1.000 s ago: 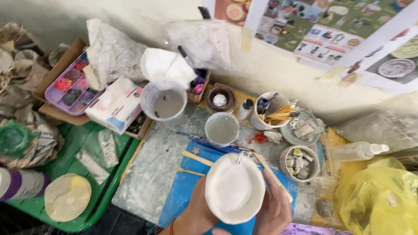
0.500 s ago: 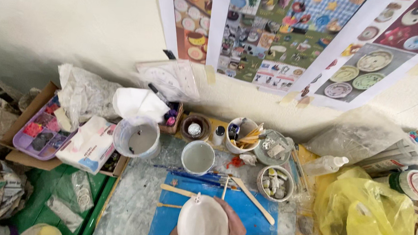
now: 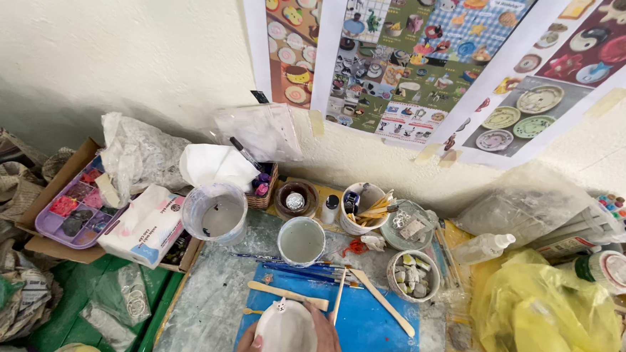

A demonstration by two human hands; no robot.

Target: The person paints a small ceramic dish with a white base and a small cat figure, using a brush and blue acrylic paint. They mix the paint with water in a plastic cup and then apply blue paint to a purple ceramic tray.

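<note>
Cluttered blue mat (image 3: 379, 344), white bowl (image 3: 287, 335) between both hands at its near edge.

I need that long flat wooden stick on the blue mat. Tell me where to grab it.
Grip the wooden stick at its lower right end, coming from the right. It lies flat and diagonal on the blue mat; that end looks clear, while its upper end meets the brushes.

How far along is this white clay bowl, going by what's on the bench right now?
Done: the bowl is fully shaped, with a small raised detail on its rim. In hand: the left hand and right hand cup it over the blue mat. Left: it looks bare white, with no colour visible; the brushes and wooden tools lie unused beside the water cup.
</note>
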